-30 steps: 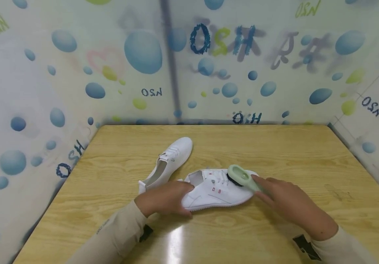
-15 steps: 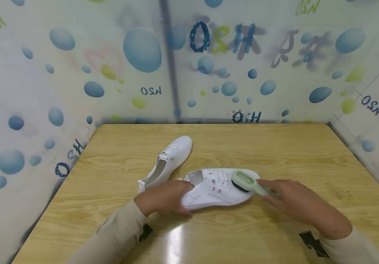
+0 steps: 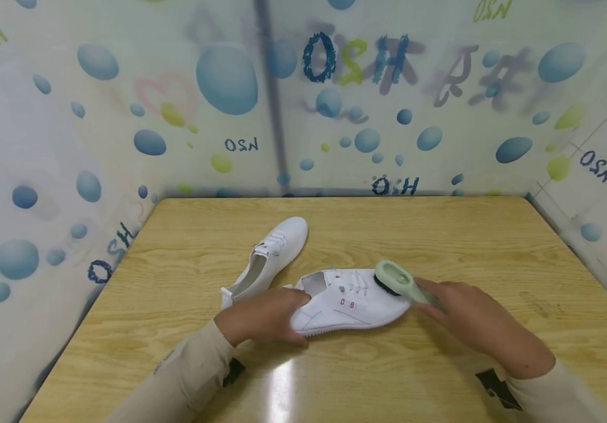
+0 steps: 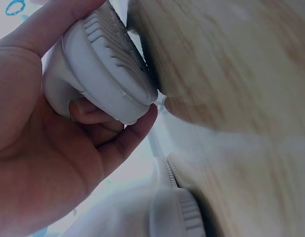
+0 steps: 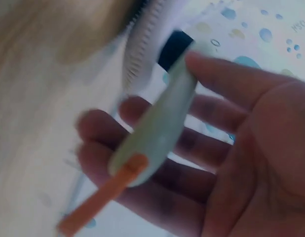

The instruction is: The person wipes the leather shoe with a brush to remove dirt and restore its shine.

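Bubble-printed wall covering (image 3: 308,132) rises behind a wood-grain bench (image 3: 493,235), on which a white lace-up shoe (image 3: 358,314) sits crosswise, toe to the right, red letters on its near side. The left hand (image 3: 268,318) grips it at the heel, thumb and fingers curled round the back; the right hand (image 3: 467,314) holds a pale green shoe brush (image 3: 399,278) by its handle, dark bristles over the toe just past the laces, though whether they press or barely clear it I cannot tell. An orange strip (image 5: 100,197) hangs from the handle's end. I would judge the shoe light, its upper soft and perhaps slightly slippery, its ridged sole stiffer; the heel seems a sound place to steady it. The brush, likely rigid plastic, is best taken by the handle. Nearest to containers are this shoe and the second white shoe (image 3: 289,236), aslant beyond the left hand, their openings showing greyish lining.
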Available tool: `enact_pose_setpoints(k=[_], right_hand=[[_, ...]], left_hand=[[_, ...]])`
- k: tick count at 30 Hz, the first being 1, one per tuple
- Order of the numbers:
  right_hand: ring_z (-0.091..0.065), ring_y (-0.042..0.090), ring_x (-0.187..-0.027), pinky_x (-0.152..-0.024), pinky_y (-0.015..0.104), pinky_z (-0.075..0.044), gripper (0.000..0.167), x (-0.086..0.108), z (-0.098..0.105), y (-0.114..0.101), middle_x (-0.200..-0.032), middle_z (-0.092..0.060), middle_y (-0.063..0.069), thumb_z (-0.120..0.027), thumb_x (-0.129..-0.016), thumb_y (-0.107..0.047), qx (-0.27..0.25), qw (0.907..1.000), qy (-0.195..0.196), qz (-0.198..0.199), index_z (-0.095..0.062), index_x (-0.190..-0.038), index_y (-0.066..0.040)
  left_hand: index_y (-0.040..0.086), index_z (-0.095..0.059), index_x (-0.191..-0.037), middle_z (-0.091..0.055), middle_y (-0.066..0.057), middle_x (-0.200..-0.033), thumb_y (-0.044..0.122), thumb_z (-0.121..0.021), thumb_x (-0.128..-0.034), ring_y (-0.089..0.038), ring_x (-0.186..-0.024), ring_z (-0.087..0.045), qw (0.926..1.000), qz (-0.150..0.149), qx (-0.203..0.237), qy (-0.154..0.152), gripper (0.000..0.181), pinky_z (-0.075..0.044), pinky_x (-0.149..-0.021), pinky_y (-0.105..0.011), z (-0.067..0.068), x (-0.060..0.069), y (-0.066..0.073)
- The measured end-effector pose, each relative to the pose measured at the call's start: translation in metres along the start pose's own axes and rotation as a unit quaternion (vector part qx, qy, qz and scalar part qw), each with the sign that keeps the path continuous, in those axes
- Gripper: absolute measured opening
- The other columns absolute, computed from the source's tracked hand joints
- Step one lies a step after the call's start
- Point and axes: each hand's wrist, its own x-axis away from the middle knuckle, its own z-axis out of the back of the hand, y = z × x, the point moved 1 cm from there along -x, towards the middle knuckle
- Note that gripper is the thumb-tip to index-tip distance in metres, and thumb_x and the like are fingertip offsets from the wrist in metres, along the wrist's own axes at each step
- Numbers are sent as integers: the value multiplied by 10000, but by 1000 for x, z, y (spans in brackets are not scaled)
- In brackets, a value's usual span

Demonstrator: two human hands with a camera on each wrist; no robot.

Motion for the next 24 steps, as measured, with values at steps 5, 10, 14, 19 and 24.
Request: enact_pose_setpoints(k=[5,10,14,19,24], right_hand=[[-568,98,-820,-692,334,-472,505,5,5,5,-1157,-710,78,-672,-956,-283,-323,9972,-677,-21,-570,-1390,-46],[-672,206,-1032,-818,441,-550,497,3,2,2,-1238,-693,107,-667,-959,-307,-278,9979,-552,172,-577,-1392,-80],[-693,314,-1042,-831,492,-557,522,-1,-3,-3,-1186,-708,163,-687,-944,-312,44,9995,43,307,-580,-1379,-46],[-705,325,-985,-803,497,-560,513,0,-3,-3,-1130,-723,169,-701,-936,-296,192,9989,402,146,-590,-1350,-14],[-681,198,-847,-690,416,-543,494,6,4,4,-1027,-734,91,-697,-938,-270,161,9997,178,-14,-590,-1347,-15]], left_hand=[[192,-594,-858,-531,135,-776,333,-881,-699,-55,-748,-484,10000,-95,-26,11,357,-435,-706,-241,1,0,1],[182,-590,-854,-535,125,-780,324,-883,-701,-57,-749,-482,9999,-93,-41,2,359,-432,-703,-239,1,1,2],[177,-596,-860,-540,122,-785,319,-884,-697,-58,-755,-485,9999,-101,-23,20,361,-436,-711,-241,1,1,1],[177,-603,-872,-541,124,-787,317,-884,-701,-58,-757,-487,10000,-70,29,14,357,-438,-715,-243,0,1,1],[187,-593,-858,-521,130,-772,328,-882,-703,-59,-746,-479,10000,-44,12,-8,357,-425,-695,-237,1,1,2]])
